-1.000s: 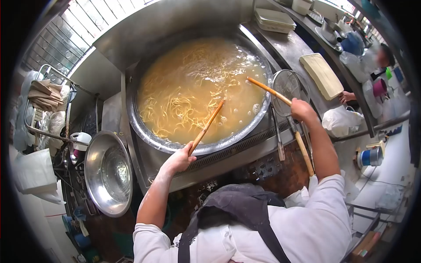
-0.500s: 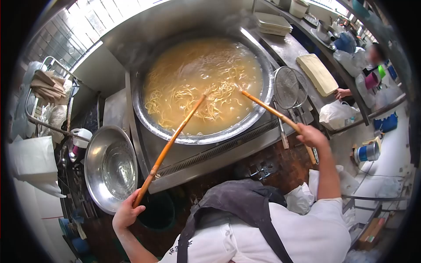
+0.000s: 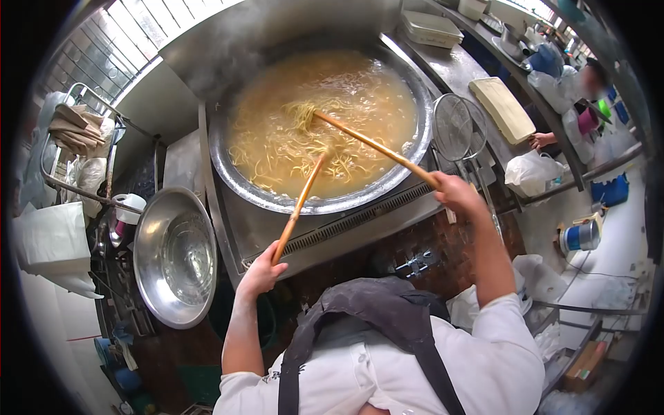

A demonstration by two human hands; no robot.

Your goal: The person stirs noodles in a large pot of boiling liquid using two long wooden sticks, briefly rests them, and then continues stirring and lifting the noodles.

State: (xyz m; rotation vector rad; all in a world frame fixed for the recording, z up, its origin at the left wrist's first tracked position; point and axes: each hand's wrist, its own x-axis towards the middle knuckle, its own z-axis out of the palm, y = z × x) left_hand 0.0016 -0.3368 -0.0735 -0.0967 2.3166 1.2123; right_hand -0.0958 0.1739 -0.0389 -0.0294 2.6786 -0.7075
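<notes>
A large round pan (image 3: 325,205) holds cloudy, steaming liquid with yellow noodles (image 3: 277,155) in it. My left hand (image 3: 261,271) is closed round the lower end of a wooden stick (image 3: 299,211), whose far tip is among the noodles near the pan's middle. My right hand (image 3: 456,194) grips a second wooden stick (image 3: 373,144) that reaches over the pan's right rim. At its tip a clump of noodles (image 3: 302,115) bunches up at the liquid's surface. The two sticks do not touch.
A steel bowl (image 3: 175,259) stands left of the stove. Wire strainers (image 3: 453,128) lie at the pan's right. Beyond are a pale block (image 3: 503,109), a lidded container (image 3: 432,29) and a white bag (image 3: 532,173). Another person's hand (image 3: 541,140) shows near the block.
My left hand has moved up and right with its stick. My right hand has moved left, its stick's tip now farther left, with noodles bunched there.
</notes>
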